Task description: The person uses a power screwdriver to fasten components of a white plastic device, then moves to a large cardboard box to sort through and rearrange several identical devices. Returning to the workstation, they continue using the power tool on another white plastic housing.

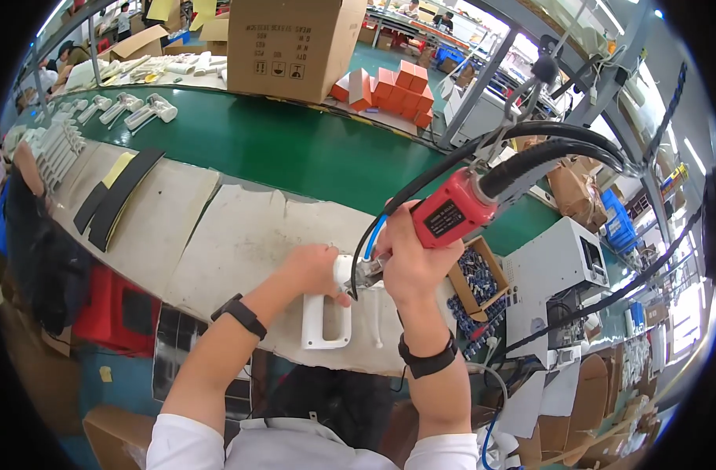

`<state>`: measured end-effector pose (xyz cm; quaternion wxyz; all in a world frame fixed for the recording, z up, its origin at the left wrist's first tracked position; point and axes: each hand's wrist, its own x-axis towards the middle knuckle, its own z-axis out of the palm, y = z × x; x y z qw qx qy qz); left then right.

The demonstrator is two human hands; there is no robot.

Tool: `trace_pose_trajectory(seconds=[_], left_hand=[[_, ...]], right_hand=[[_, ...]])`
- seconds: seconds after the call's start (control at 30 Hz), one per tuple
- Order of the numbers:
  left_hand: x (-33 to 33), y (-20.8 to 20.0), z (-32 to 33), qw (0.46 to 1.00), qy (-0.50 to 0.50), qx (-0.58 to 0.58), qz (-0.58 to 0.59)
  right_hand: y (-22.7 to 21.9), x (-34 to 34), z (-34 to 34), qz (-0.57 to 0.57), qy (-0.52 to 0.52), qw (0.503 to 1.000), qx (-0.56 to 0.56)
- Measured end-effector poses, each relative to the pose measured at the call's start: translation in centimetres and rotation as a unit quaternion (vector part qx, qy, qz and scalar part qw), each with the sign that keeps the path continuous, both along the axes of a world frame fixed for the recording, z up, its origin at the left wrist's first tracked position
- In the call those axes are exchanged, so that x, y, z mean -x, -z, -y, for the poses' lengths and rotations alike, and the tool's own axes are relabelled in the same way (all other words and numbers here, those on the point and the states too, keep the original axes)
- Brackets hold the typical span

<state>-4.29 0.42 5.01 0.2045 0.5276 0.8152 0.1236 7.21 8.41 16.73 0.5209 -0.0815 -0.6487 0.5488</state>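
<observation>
A white plastic appliance housing [314, 323] with a loop handle lies on the worn, pale work mat [240, 235] in front of me. My left hand [309, 268] is closed around its upper end. My right hand [415, 266] grips a red power screwdriver [450, 211], which hangs from above on thick black cables. Its tip points down toward the housing's head, beside my left fingers; the exact contact spot is hidden. A thin white cord or strip [376, 317] lies just right of the handle.
A cardboard tray of small blue parts [477, 276] sits to the right, beside a white machine [558, 262]. Across the green conveyor belt [217, 129] stand a large carton [283, 55] and orange boxes [401, 90]. Black curved strips [126, 196] and several white housings [150, 110] are at left.
</observation>
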Motion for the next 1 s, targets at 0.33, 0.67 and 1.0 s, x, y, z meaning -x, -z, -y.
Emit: trace_pose_trajectory(seconds=[0.33, 0.67, 1.0], left_hand=[[0.2, 3.8, 0.9, 0.985, -0.032, -0.158, -0.062], [-2.2, 2.9, 4.0, 0.943, -0.144, -0.199, 0.227], [-2.0, 3.3, 3.7, 0.953, -0.152, -0.149, 0.214]], right_hand=[[4.2, 1.1, -0.3, 0.069, 0.001, 0.997, 0.017], [-3.5, 0.8, 0.5, -0.073, -0.029, 0.997, 0.017], [0.4, 4.5, -0.3, -0.011, -0.012, 1.000, 0.014]])
